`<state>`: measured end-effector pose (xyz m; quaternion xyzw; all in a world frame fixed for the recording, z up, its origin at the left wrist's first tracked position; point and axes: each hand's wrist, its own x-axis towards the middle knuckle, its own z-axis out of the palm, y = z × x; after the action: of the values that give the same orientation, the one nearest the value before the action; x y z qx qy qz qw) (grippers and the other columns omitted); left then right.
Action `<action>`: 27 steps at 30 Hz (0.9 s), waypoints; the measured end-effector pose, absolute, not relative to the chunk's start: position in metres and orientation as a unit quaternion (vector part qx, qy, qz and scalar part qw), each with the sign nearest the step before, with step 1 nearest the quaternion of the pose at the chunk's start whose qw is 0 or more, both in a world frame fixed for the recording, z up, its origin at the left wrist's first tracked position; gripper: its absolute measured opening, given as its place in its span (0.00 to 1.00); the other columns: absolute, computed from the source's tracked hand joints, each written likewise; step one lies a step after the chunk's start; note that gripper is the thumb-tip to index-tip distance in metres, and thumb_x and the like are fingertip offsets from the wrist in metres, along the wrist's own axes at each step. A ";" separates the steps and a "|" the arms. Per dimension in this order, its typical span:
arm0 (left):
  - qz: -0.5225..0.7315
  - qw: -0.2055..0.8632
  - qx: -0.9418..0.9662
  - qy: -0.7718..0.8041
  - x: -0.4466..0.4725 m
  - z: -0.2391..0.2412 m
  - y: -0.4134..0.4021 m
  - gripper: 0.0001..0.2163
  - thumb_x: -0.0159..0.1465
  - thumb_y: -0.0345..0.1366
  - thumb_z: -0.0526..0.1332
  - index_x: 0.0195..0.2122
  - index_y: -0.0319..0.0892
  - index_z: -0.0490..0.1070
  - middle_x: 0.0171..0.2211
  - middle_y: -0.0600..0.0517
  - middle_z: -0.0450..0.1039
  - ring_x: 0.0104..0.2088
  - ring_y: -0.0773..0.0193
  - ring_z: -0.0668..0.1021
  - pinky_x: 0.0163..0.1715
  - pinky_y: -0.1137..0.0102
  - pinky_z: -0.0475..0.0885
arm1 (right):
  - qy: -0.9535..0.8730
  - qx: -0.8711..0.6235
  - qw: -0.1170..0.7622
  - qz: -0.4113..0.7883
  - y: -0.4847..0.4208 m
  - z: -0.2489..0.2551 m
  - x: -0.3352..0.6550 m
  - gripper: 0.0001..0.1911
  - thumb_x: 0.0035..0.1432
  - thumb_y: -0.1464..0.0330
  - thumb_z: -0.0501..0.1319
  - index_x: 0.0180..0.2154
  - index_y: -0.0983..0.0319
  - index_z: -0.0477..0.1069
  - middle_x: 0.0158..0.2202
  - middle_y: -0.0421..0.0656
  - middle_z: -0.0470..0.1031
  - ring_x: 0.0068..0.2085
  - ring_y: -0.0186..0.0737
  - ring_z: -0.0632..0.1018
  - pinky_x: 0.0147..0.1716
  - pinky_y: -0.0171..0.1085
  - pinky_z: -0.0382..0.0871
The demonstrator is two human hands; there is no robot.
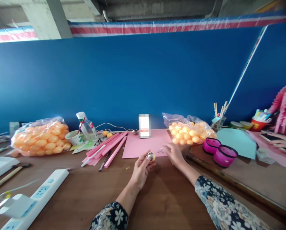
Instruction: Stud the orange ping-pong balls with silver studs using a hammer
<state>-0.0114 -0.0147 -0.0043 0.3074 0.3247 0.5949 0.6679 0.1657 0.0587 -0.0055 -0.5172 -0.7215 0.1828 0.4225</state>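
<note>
Between the fingers of my left hand [140, 171] is a small orange ball partly covered with shiny silver pieces [151, 156], held just in front of the pink paper sheet [134, 147]. My right hand [173, 154] reaches over the right part of that sheet, fingertips drawn together beside several tiny silver pieces [160, 151] scattered on it. Whatever those fingertips pinch, if anything, is too small to make out. Another silver-covered ball [134, 131] lies at the back, left of the upright phone [144, 126].
Bags of orange balls stand left [42, 137] and right [188, 132]. Pink strips [111, 145], a paper cup [74, 138] and a bottle [86, 124] are left. Nearer lies a power strip [47, 188]. Magenta round holders [225, 156] and another person's hand [283, 142] are right.
</note>
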 end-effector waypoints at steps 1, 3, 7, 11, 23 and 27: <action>0.596 0.668 0.304 0.326 -0.011 -0.004 -0.015 0.21 0.53 0.37 0.65 0.48 0.41 0.69 0.37 0.47 0.74 0.34 0.67 0.77 0.37 0.71 0.71 | -0.711 -0.513 0.436 0.203 0.057 -0.004 0.165 0.13 0.55 0.63 0.54 0.34 0.62 0.74 0.32 0.45 0.74 0.35 0.42 0.73 0.36 0.38 0.65; 0.600 0.654 0.314 0.337 -0.010 -0.003 -0.015 0.21 0.51 0.37 0.66 0.47 0.41 0.69 0.36 0.48 0.74 0.34 0.67 0.76 0.37 0.71 0.71 | -0.695 -0.505 0.452 0.241 0.050 -0.002 0.163 0.15 0.55 0.59 0.54 0.35 0.62 0.73 0.26 0.43 0.74 0.30 0.40 0.73 0.31 0.37 0.67; 0.594 0.615 0.363 0.369 -0.010 -0.004 -0.016 0.22 0.50 0.37 0.67 0.47 0.41 0.69 0.34 0.51 0.74 0.32 0.70 0.75 0.37 0.73 0.69 | -0.606 -0.468 0.491 0.416 0.027 0.002 0.152 0.18 0.51 0.56 0.59 0.35 0.63 0.73 0.25 0.42 0.73 0.26 0.36 0.72 0.26 0.35 0.67; 0.593 0.611 0.389 0.352 -0.012 -0.005 -0.018 0.23 0.51 0.35 0.67 0.48 0.44 0.65 0.37 0.51 0.74 0.36 0.67 0.75 0.38 0.72 0.68 | -0.456 -0.407 0.529 0.588 0.006 0.005 0.144 0.16 0.44 0.59 0.66 0.33 0.62 0.74 0.31 0.42 0.73 0.32 0.38 0.72 0.32 0.37 0.69; 0.559 0.668 0.359 0.335 -0.013 -0.004 -0.022 0.21 0.55 0.38 0.63 0.50 0.42 0.66 0.43 0.45 0.73 0.40 0.60 0.76 0.42 0.65 0.70 | -0.510 -0.363 0.514 0.587 -0.011 0.009 0.142 0.08 0.49 0.63 0.64 0.28 0.61 0.69 0.25 0.37 0.68 0.28 0.32 0.67 0.29 0.32 0.61; 0.539 0.667 0.377 0.350 -0.011 -0.002 -0.024 0.21 0.55 0.39 0.62 0.51 0.42 0.65 0.43 0.45 0.73 0.40 0.59 0.76 0.42 0.65 0.70 | -0.539 -0.365 0.504 0.568 -0.014 0.010 0.140 0.08 0.51 0.63 0.63 0.29 0.60 0.70 0.24 0.36 0.67 0.27 0.32 0.66 0.28 0.32 0.59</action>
<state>-0.0111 -0.0240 -0.0022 0.3772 0.3502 0.5388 0.6669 0.1397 -0.0136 0.0102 -0.3649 -0.5390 0.5680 0.5036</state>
